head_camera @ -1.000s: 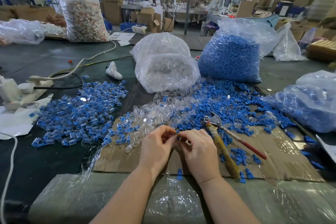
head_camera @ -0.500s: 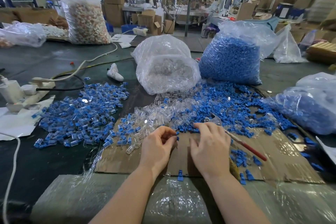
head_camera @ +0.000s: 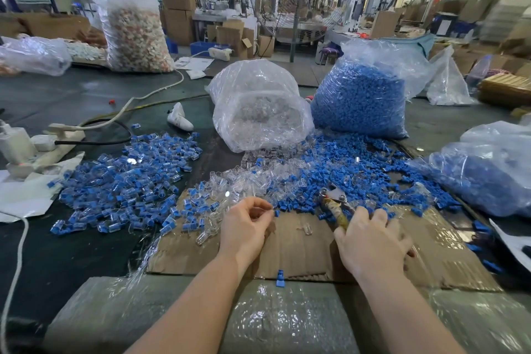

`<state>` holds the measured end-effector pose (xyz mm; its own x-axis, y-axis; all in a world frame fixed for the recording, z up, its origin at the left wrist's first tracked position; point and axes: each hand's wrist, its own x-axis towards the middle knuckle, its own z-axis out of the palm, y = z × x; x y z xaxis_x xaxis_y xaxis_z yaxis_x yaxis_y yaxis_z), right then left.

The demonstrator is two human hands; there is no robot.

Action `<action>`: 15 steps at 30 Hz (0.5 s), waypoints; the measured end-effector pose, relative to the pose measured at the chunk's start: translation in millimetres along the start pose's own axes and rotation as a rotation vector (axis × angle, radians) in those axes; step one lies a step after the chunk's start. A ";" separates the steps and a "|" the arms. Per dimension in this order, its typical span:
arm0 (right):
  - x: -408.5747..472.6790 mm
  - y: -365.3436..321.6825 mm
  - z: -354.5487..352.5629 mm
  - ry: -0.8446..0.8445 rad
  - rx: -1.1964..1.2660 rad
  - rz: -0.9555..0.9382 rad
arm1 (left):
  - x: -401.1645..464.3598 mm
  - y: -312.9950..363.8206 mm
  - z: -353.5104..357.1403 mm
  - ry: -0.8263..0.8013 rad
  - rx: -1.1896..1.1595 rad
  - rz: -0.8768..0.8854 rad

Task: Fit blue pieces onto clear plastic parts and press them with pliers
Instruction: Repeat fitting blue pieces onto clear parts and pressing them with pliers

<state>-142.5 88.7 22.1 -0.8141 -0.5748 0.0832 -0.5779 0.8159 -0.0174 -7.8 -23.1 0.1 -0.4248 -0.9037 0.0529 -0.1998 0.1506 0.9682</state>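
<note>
1. step in hand, as judged: taking up the pliers (head_camera: 334, 204) to press a fitted piece; the grip is best taken well back on the handles, so that the jaws close squarely on the part and do not crack the clear plastic;
2. right hand (head_camera: 373, 244): laid over the plier handles on the cardboard sheet (head_camera: 301, 250) near the table's front edge, fingers spread across them; whether they have closed round the handles cannot be told;
3. left hand (head_camera: 244, 227): fingers curled, pinching a small clear part (head_camera: 265, 211) at the fingertips; whether a blue piece is seated in it is too small to tell;
4. supply: loose clear plastic parts (head_camera: 244, 181) and blue pieces (head_camera: 344, 169) lie just beyond both hands, toward the table's middle; finished assemblies (head_camera: 126, 181) are heaped toward the left edge;
5. plier jaws point away from the person, into the blue pile, beside the right hand's fingertips.
</note>
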 end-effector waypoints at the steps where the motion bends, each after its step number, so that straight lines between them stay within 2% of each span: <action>1: -0.5 -0.6 -2.7 0.020 0.001 -0.016 | 0.4 1.9 -0.2 0.001 -0.031 -0.019; 3: -0.1 -1.2 -8.3 0.061 0.019 -0.066 | 1.4 5.6 -0.7 -0.003 -0.130 -0.076; 5: 0.8 -1.4 -16.5 0.058 0.144 -0.165 | 3.3 8.9 -0.6 -0.007 -0.239 -0.136; 10: -3.1 -13.1 -38.5 -0.329 0.571 -0.346 | 13.5 12.6 1.8 0.028 -0.381 -0.242; 15: -11.7 -18.6 -41.8 -0.596 0.794 -0.316 | 21.7 12.0 3.2 0.065 -0.405 -0.232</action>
<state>-119.9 82.8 63.1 -0.3904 -0.8690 -0.3039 -0.4660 0.4712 -0.7488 -22.3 -39.6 12.1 -0.3508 -0.9202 -0.1739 0.0831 -0.2155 0.9730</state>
